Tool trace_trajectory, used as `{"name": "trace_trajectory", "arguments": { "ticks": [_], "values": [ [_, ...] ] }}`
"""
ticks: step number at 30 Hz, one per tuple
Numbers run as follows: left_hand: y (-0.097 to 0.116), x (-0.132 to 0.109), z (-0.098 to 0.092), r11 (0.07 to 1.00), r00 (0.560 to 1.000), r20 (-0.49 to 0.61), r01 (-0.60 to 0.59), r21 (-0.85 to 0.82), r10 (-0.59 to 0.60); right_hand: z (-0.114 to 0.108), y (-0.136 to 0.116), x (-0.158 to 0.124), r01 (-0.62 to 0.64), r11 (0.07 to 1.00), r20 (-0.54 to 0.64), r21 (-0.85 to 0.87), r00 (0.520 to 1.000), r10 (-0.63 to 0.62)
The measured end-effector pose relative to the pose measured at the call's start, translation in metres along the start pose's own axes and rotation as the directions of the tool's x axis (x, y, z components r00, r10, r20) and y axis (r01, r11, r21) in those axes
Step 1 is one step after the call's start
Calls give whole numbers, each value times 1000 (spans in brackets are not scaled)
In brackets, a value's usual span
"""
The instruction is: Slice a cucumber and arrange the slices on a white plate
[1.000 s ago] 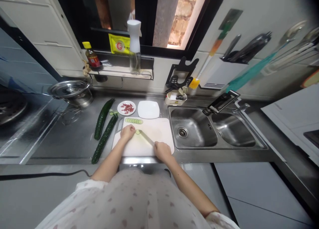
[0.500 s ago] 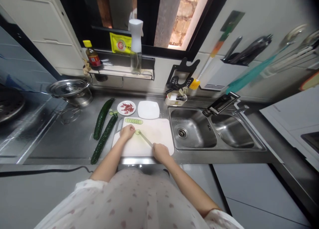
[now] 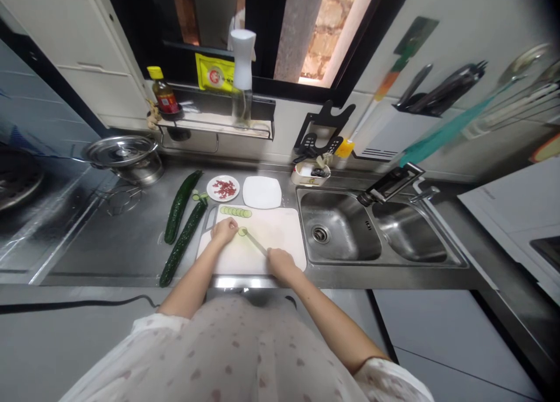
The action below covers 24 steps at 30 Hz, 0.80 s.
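Lying slantwise across the middle of the cutting board (image 3: 286, 250), the knife (image 3: 257, 243) sets the relation that matters here: its long axis runs from the board's near right part up toward its far left, and its tip end meets a lone cucumber slice (image 3: 242, 232) a little left of the board's centre. Whether the blade lies on that slice or only overlaps it in this view, I cannot tell.

The right hand (image 3: 280, 265), over the board's near right part, is closed around the handle, which its fingers hide. The left hand (image 3: 224, 231), over the board's left part, has its fingers curled in and its fingertips drawn together just left of the lone slice; whether they pinch anything is too small to tell. Of the two hands, the left is clearly nearer the slice, while the right reaches it only along the length of the blade.

A row of cucumber slices (image 3: 236, 212) overlaps along the board's far left part, beyond the left hand, its line running roughly parallel to the board's far edge. Left of the board, on the desk (image 3: 109, 244), lie two long cucumbers, both slanting from near left to far right: the nearer cucumber (image 3: 182, 241) close beside the board, the farther cucumber (image 3: 181, 209) on its outer side. The white plate (image 3: 262, 192) sits just past the board's far edge.
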<state>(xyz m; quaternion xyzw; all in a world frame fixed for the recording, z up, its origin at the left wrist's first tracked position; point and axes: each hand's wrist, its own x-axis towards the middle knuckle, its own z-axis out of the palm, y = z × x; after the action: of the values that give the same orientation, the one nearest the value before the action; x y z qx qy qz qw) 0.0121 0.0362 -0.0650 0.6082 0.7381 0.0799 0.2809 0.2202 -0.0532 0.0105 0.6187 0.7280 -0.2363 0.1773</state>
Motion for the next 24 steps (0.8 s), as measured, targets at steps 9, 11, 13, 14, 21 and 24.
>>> {"name": "trace_trajectory", "arguments": {
  "ticks": [9, 11, 13, 14, 21, 24],
  "values": [
    [0, 2, 0, 1000, 1000, 10, 5, -7, -5, -3, -7, 8, -5, 1000, 10, 0, 1000, 5],
    [1, 1, 0, 1000, 1000, 8, 5, -8, -5, -5, -9, 8, -8, 1000, 10, -3, 1000, 8],
    [1, 1, 0, 1000, 1000, 8, 1, -5, -1, -6, -10, 7, -5, 1000, 10, -2, 1000, 5],
    [1, 0, 0, 1000, 1000, 10, -1, -4, 1, -7, -10, 6, -5, 1000, 12, -1, 1000, 5],
    [1, 1, -1, 1000, 1000, 26, 3, 10, -4, -9, -4, 1, -30, 1000, 48, 0, 998, 30],
    [1, 2, 1, 1000, 1000, 25, 10, 13, -10, -10, -4, 2, -22, 1000, 52, -10, 998, 22]
  ]
}}
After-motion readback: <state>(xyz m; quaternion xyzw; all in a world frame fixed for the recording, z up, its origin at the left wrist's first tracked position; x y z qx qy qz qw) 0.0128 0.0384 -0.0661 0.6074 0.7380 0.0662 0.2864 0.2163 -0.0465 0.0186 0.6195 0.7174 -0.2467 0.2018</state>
